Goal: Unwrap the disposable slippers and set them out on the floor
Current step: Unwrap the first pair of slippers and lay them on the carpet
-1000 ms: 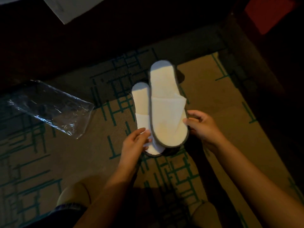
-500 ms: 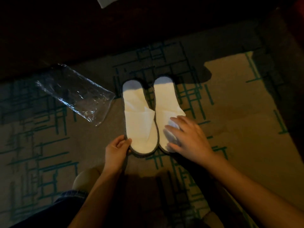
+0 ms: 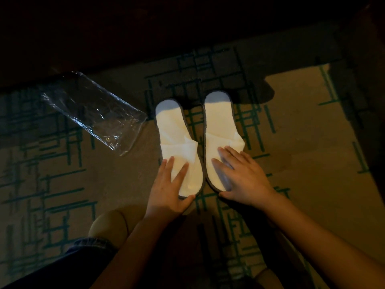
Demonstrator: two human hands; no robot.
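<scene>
The 2 slippers lie flat, side by side on the carpet (image 3: 302, 147), toes toward the person, heels away. The left slipper (image 3: 177, 140) is nearer the wrapper (image 3: 98, 113), which lies empty well to its left; the right slipper (image 3: 220, 130) sits just beside its mate, a thin strip of carpet between them.

The left hand (image 3: 168, 190) rests open and flat on the toe of the left slipper, fingers spread over the upper, thumb curled at the toe edge. The right hand (image 3: 243, 176) lies open and flat the same way on the right slipper. Neither grip is closed around anything; both only press down.

These look very light, thin and soft: a fabric upper on a floppy sole with a grey bound rim. They should slide easily on the carpet under a flat palm and bend if lifted by 1 end. For any last nudge, pushing with the palm or pinching the bound rim at the toe seems best; the upper would crumple. The unwrapping looks done, with only final straightening left.
</scene>
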